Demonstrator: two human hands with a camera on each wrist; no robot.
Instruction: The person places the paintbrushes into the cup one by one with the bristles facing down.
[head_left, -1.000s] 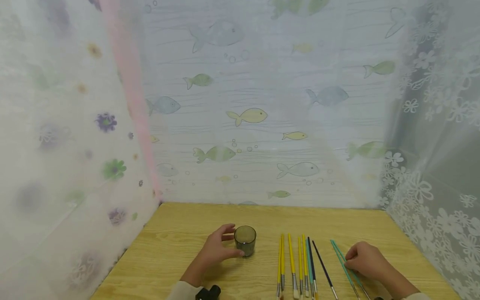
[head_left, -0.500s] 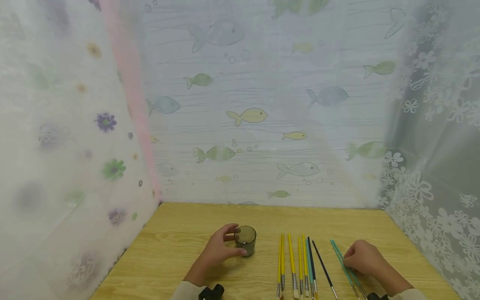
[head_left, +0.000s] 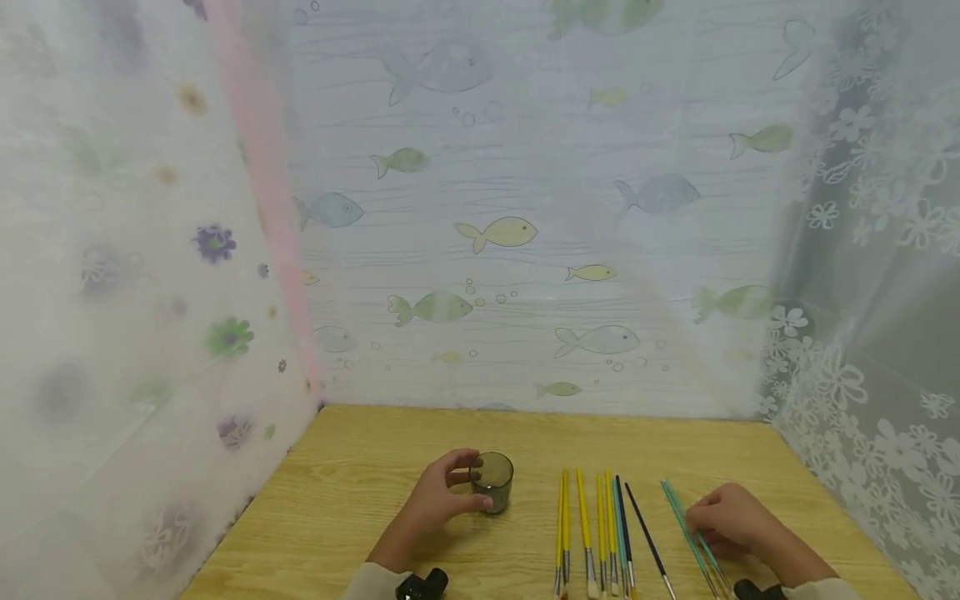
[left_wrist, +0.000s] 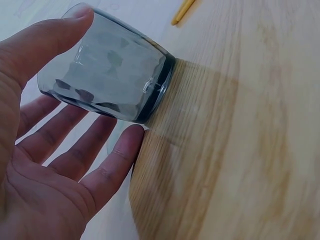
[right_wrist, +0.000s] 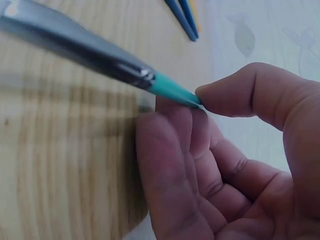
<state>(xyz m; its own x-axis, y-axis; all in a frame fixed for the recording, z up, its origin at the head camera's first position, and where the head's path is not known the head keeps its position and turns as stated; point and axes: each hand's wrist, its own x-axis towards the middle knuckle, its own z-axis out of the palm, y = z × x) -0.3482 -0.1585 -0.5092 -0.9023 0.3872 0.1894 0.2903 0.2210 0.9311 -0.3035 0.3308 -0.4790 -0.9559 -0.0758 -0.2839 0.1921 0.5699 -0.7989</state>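
A smoky grey glass cup point(head_left: 492, 481) stands on the wooden table point(head_left: 360, 467). My left hand point(head_left: 450, 493) curls round its left side; in the left wrist view the thumb lies on the cup point(left_wrist: 112, 75) and the fingers point(left_wrist: 115, 155) reach under it. To the right lie two teal paintbrushes point(head_left: 678, 510). My right hand point(head_left: 708, 523) rests on them. In the right wrist view the thumb and a finger pinch the teal handle point(right_wrist: 172, 90) of one brush, just behind its metal ferrule point(right_wrist: 75, 45).
Between the hands lies a row of several brushes: yellow ones point(head_left: 582, 517), blue ones point(head_left: 621, 517) and a dark thin one point(head_left: 645, 533). Sheer curtains with fish point(head_left: 495, 232) and flowers point(head_left: 832, 375) close off the table at the back and both sides.
My left hand's fingers have curled a little closer round the cup. My right hand has shifted slightly toward me along the teal brushes.
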